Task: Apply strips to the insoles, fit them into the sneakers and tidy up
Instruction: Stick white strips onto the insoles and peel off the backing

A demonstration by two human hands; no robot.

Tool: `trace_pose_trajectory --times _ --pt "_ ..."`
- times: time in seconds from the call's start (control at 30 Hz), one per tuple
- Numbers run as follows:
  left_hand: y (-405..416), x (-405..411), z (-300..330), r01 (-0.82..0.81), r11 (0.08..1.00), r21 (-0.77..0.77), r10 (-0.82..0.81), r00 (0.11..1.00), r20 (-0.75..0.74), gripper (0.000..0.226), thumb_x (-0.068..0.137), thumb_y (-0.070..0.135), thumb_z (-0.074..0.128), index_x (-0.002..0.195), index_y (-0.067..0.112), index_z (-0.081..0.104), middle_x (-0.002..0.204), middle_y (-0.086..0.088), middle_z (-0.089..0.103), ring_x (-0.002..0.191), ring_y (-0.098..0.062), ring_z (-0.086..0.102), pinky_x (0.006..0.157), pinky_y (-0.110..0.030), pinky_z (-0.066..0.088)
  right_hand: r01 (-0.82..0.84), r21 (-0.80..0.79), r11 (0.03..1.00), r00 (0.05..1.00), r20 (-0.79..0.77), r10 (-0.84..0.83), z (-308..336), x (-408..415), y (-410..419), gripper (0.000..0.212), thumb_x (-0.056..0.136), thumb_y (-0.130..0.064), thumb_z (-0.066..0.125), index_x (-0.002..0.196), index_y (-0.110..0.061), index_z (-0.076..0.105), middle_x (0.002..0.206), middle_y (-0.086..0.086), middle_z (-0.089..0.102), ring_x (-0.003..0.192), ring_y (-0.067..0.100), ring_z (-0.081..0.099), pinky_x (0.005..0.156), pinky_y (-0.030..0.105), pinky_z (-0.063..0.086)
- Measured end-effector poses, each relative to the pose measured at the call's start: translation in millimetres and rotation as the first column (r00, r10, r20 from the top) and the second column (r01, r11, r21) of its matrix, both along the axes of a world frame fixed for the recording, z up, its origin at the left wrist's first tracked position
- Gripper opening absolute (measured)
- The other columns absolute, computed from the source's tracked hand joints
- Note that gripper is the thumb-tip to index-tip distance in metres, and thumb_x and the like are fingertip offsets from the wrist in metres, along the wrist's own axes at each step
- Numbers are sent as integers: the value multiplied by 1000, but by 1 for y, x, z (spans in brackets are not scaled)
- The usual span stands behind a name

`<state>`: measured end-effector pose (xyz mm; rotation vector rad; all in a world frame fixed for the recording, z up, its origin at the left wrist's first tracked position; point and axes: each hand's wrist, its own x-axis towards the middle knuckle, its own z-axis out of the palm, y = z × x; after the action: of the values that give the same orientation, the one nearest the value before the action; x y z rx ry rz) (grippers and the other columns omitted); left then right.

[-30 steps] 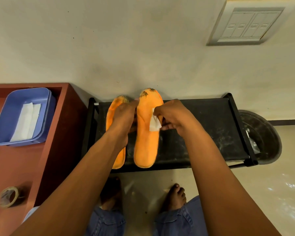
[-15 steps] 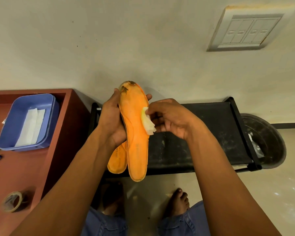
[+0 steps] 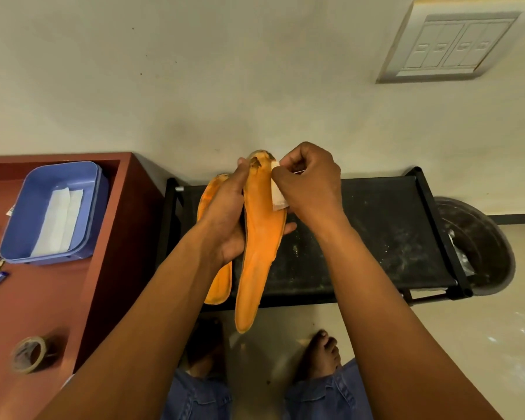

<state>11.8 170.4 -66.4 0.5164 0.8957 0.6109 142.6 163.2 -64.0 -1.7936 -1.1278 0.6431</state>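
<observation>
My left hand [image 3: 228,219] grips an orange insole [image 3: 256,262] from its left side and holds it upright above the black rack [image 3: 376,237]. A white strip [image 3: 278,194] lies along the insole's upper right edge, pinched by my right hand [image 3: 311,184] with curled fingers. The second orange insole [image 3: 220,283] lies on the rack behind my left hand, partly hidden by it. More white strips [image 3: 58,219] lie in the blue tray [image 3: 37,189]. No sneakers are in view.
A red-brown table [image 3: 43,298] at the left carries the blue tray, a roll of tape [image 3: 28,354] and small items at its left edge. A dark round basin [image 3: 479,247] stands right of the rack. My bare feet [image 3: 323,353] are on the floor below.
My left hand has lifted one insole off the rack and raised it. My right hand, pinching the white strip, has moved up from the insole's middle to near its top edge.
</observation>
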Motion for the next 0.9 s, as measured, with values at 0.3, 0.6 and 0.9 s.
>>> trace_pose_trajectory --times 0.3,0.6,0.9 --pt "-3 -1 12 -3 999 46 3 1000 -10 68 104 63 28 138 14 61 125 -14 72 110 -29 73 79 -42 63 -108 15 994 982 158 104 -5 -9 1 9 89 -23 75 98 -21 78 91 -7 74 84 7 68 82 33 61" --pt "5 -10 11 -236 972 -3 236 972 -18 75 103 65 30 128 4 66 123 -20 72 110 -34 72 84 -46 63 -380 -119 917 917 84 390 2 -19 -2 11 81 -13 82 89 -20 82 91 -7 77 87 7 70 88 30 59" --pt "-8 3 11 -57 998 6 57 998 -33 66 105 60 31 136 11 62 120 -18 73 103 -31 75 75 -41 63 -25 89 996 976 220 5 -13 -6 4 10 85 -17 74 86 -24 80 87 -8 76 80 9 70 79 36 61"
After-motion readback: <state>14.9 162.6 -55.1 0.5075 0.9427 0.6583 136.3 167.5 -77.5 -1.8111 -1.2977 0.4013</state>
